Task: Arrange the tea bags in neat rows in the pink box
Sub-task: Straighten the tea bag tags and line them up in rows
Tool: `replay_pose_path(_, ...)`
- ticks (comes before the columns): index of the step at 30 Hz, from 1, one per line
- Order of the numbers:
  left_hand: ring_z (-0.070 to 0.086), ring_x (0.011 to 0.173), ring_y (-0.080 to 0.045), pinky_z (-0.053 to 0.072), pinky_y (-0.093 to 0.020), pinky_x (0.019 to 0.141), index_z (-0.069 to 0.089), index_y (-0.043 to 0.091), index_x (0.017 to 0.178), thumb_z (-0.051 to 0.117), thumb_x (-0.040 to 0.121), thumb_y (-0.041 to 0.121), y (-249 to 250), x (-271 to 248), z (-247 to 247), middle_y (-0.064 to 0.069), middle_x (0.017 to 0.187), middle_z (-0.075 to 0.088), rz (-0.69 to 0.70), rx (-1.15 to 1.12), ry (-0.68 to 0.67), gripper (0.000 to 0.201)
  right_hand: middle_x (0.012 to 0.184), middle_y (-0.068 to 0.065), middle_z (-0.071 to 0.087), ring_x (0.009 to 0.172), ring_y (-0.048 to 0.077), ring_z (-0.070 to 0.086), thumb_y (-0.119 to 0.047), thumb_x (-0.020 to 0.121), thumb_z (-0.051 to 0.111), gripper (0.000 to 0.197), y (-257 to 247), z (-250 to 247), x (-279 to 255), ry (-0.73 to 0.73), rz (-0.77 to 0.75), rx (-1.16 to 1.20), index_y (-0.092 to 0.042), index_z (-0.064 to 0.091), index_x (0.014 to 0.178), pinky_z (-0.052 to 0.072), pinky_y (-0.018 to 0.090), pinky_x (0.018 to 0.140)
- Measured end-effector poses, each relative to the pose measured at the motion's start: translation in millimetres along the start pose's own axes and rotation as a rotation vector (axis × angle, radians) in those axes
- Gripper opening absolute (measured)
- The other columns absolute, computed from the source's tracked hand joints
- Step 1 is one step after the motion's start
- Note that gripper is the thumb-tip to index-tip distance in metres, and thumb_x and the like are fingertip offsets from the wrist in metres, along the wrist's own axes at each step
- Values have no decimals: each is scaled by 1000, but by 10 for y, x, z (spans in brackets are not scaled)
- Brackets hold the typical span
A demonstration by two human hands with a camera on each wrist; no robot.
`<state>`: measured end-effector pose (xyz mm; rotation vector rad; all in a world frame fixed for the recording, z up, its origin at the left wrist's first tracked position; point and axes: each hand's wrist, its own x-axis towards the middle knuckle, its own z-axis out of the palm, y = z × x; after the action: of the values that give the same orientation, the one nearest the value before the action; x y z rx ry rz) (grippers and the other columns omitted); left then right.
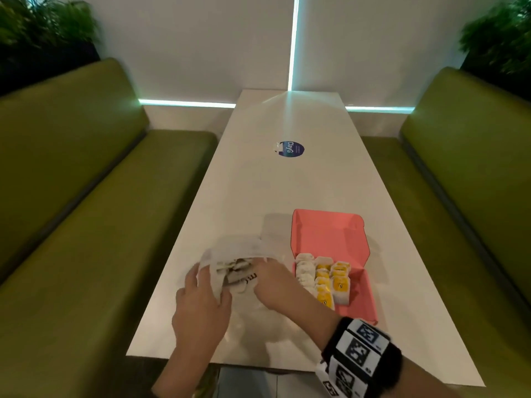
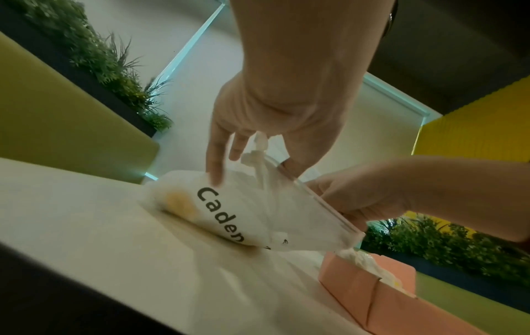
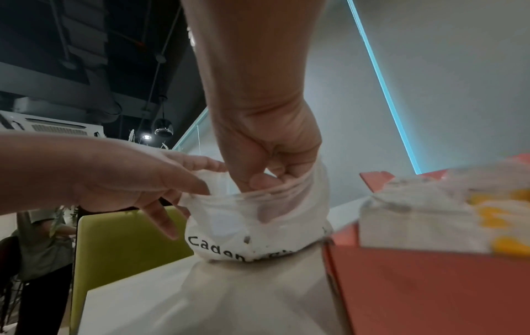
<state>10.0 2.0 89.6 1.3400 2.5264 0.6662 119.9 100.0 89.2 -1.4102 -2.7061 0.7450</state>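
The fingers point(image 3: 258, 181) of the right hand point(image 1: 270, 282) were curled and pushed down into the mouth of a white plastic bag point(image 1: 232, 262). They seemed to be feeling for the next tea bag, but I could not tell if they had caught one yet, because the plastic hid the tips.

The left hand point(image 1: 201, 297) helped. Its fingers point(image 2: 215, 158) were stretched out and loose, and the rim of the bag was caught between the thumb and the fingers, so the mouth stayed wide for the other hand to go in. Without that, the floppy bag would likely fold shut.

The bag sat on the white worktop point(image 1: 287, 182), close to the person's edge, with more tea bags showing inside it. Black letters ran along its side.

The pink box point(image 1: 365, 300) lay just beside the bag, at about 3 o'clock from it, so each trip was short. Its lid stood open at 12 o'clock, out of the way. Inside, the tea bags point(image 1: 324, 277) stood on edge in three rows, one white row and two with yellow tags. A bare pink strip was left at the 3 o'clock side, so I think another row could fit.

At 12 o'clock, far up the worktop, there was a round blue sticker point(image 1: 290, 149). Green benches point(image 1: 86, 196) ran along both sides.
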Motion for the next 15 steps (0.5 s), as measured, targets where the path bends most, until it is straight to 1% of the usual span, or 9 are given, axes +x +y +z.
replay_pose_path(2,49,91,-16,39,-26,67,23,17,142,57,87,26,28,3,-18,-3,137,39,29,-20,-61,65,129,21,46,114,37,51,-3,87,45,51,-34,22,91,9,16,-56,-4,33,137,46,39,93)
replay_pose_path(4,46,90,-14,36,-23,66,22,18,141,59,83,15,25,10,-13,0,134,40,84,-49,-100,68,126,23,48,108,36,55,-3,86,47,58,-98,86,200,-27,-17,-104,-4,27,141,47,37,86)
replay_pose_path(5,45,92,-13,35,-22,65,22,19,140,59,81,10,17,11,-16,1,134,40,112,-69,-113,70,127,21,48,110,36,53,-4,86,48,59,-131,119,262,-69,-30,-128,-6,27,141,46,37,86)
replay_pose_path(6,43,92,-11,34,-19,63,23,19,140,58,79,7,7,14,-16,2,136,39,139,-86,-123,71,130,19,46,115,35,49,-6,86,51,60,-169,129,316,-116,-29,-154,-11,27,141,44,38,90)
replay_pose_path(8,38,93,-7,31,-12,57,26,20,139,58,78,2,-7,19,-15,4,139,37,176,-119,-140,71,137,11,40,124,35,40,-20,87,55,58,-205,155,410,-184,-21,-198,-23,30,139,39,44,97)
replay_pose_path(10,38,96,-5,33,-10,60,25,21,141,57,78,0,-13,10,-19,6,141,35,196,-157,-154,74,136,7,41,124,34,40,-31,88,55,48,-235,215,443,-182,-27,-249,-26,40,133,36,44,97)
replay_pose_path(12,38,98,-5,37,-11,67,23,21,143,56,79,-1,-16,3,-22,6,141,35,201,-177,-159,76,133,6,45,123,33,42,-29,88,57,38,-262,292,438,-111,-22,-283,-23,51,125,35,42,99)
replay_pose_path(13,40,99,-6,38,-12,69,23,21,143,56,79,-1,-20,4,-24,5,142,35,199,-178,-158,75,134,6,45,125,33,41,-26,88,58,36,-284,322,444,-90,-10,-303,-23,54,123,33,43,102)
replay_pose_path(15,45,105,-10,39,-13,72,23,22,143,57,80,0,-24,6,-16,6,143,34,191,-162,-152,75,140,7,37,131,36,32,-24,86,61,38,-335,328,444,-102,8,-367,-25,54,124,26,49,110)
